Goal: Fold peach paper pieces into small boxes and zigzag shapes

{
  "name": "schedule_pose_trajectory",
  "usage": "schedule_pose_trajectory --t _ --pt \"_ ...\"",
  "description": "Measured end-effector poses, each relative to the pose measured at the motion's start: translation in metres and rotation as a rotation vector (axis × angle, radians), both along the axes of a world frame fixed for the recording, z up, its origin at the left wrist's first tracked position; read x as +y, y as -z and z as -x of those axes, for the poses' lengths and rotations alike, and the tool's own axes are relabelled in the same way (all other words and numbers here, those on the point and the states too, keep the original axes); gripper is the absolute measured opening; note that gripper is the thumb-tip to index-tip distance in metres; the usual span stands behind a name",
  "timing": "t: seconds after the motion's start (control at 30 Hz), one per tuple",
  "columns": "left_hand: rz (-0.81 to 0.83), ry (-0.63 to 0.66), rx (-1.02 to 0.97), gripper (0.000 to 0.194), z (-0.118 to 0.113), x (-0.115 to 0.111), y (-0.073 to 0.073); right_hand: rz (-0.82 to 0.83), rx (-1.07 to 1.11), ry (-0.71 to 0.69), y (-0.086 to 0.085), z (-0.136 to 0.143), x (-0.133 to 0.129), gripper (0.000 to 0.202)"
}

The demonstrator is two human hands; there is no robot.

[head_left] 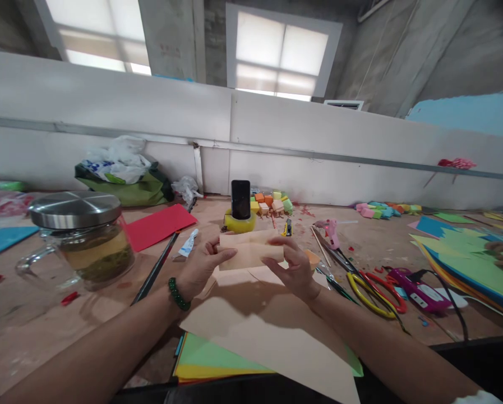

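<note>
Creased tan paper (250,251): was held above a larger tan sheet (272,331).
Left hand (204,262): pinched its left end.
Right hand (295,269): gripped its right end.
Phone (240,200): stood upright beyond.

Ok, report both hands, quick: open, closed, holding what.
Left hand: closed, pinching the left end of the small tan paper.
Right hand: closed, pinching the right end of that same paper.

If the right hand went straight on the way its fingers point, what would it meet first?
The folded tan paper, which the right hand is pinching. Beyond that, the yellow stand holding the phone looks roughly in line, though depth is unclear.
</note>
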State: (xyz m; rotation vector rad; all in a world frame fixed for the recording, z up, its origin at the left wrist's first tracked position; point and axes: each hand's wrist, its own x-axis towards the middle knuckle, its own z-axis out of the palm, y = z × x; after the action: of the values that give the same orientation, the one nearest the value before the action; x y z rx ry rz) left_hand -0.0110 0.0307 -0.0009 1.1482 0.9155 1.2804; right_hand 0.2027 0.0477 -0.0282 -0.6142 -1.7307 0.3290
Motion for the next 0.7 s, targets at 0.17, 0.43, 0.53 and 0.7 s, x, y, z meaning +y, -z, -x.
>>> schedule_pose_trajectory --t 0.17,0.43,0.53,0.7 --pt "-0.047 -0.049 0.087 0.031 -0.0007 -0.0022 0.0008 0.324 0.234 -0.093 0.0014 0.0025 0.0029 0.067" --pt "-0.033 -0.051 0.172 0.040 -0.0006 -0.0033 -0.0004 0.681 0.244 -0.141 -0.0038 0.0006 0.0036 0.049" --pt "-0.089 -0.067 0.201 0.042 -0.0007 -0.0029 -0.0005 0.660 0.240 -0.093 -0.0044 0.0010 0.0024 0.049" --pt "-0.163 -0.121 0.277 0.047 0.0023 0.0009 0.0037 0.663 0.196 -0.110 -0.0037 0.0014 0.0009 0.043"
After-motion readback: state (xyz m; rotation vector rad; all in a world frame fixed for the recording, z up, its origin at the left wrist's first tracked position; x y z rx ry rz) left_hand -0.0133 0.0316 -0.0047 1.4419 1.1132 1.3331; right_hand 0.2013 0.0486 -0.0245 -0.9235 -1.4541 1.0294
